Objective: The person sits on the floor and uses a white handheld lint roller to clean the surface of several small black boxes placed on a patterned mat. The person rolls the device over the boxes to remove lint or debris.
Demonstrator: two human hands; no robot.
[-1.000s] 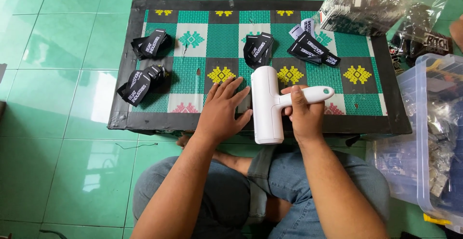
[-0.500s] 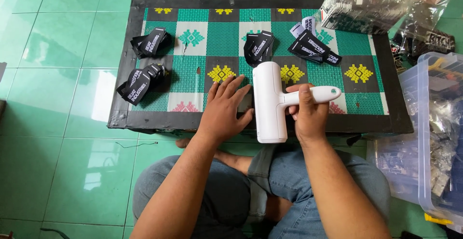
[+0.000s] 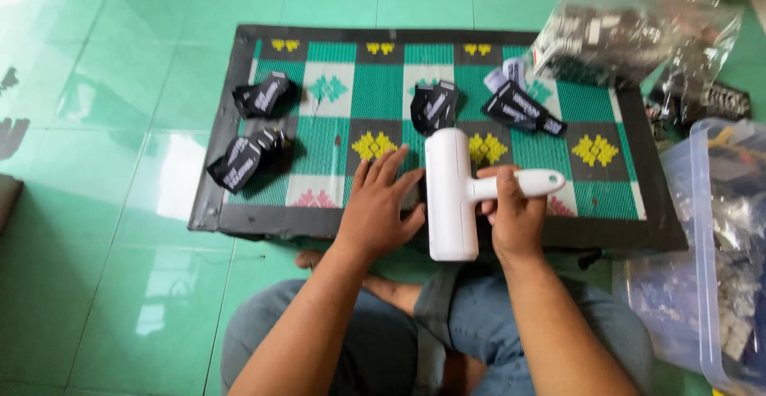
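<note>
the right hand (image 3: pixel 515 216) was closed around the handle of a white roller (image 3: pixel 452 194) that stood at the near edge of the patterned surface (image 3: pixel 606 192). the left hand (image 3: pixel 379 208) lay flat with fingers spread, just beside the roller. 4 black folded bundles (image 3: pixel 435 107) lay further back, well apart from both hands.

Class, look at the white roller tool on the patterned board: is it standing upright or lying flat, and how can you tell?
Lying flat. The white roller tool rests lengthwise on the patterned board, its handle pointing sideways in the right hand; the left hand lies flat beside it.
</note>
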